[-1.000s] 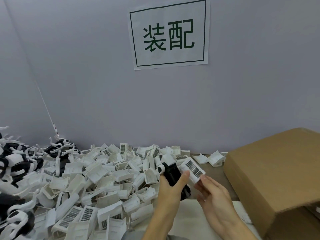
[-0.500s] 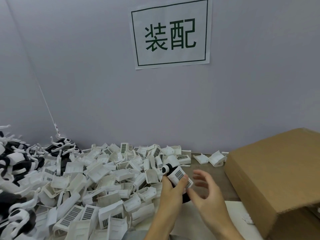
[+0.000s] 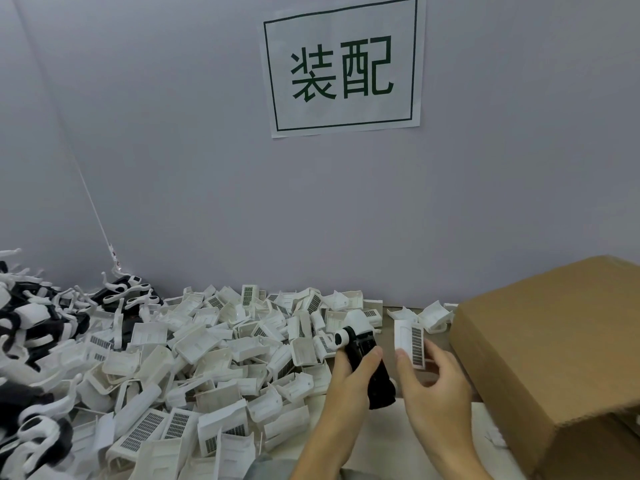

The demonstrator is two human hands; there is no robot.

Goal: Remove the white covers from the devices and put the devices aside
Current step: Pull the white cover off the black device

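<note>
The cover (image 3: 409,342) has just come free: your right hand (image 3: 437,386) now pinches it, apart from the device (image 3: 367,363) gripped in your left hand (image 3: 349,379), near centre. Next, probably set both aside.

A heap of covers (image 3: 214,344) spreads across the counter (image 3: 388,320) at left, against the wall (image 3: 173,150); a pile of devices (image 3: 34,327) lies farther left. A cardboard box (image 3: 554,348) sits at right. A sign (image 3: 343,65) hangs on the wall above.
</note>
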